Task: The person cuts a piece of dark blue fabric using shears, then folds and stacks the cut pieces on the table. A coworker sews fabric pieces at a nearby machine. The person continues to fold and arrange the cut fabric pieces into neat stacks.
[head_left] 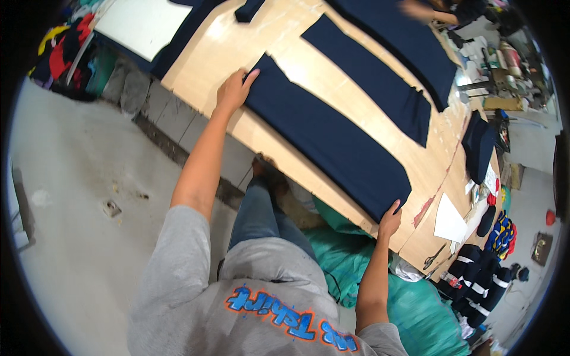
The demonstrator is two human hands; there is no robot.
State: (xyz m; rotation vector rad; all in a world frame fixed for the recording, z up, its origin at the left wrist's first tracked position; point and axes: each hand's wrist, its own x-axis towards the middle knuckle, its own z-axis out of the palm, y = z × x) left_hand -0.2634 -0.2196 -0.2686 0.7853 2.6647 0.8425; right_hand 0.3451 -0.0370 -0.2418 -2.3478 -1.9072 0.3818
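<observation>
A long navy cloth panel (326,136) lies along the near edge of the wooden table, with a notch cut near its upper left end. My left hand (233,92) is closed on that left end, thumb on top of the cloth. At the opposite end, my right hand (389,221) pinches the near right corner between thumb and fingers. A narrower navy cloth piece (371,80) lies beyond, apart from the panel I hold. Farther back is a larger navy cloth (404,44), partly out of view.
The pale wooden table (436,172) bears scissors (435,256), a white paper piece (450,219) and folded dark cloth (477,145). Another person's blurred hand (417,10) is at the far side. Green sacks (415,314) stand below, by my right arm. Bundled dark cloth (478,285) lies rightward.
</observation>
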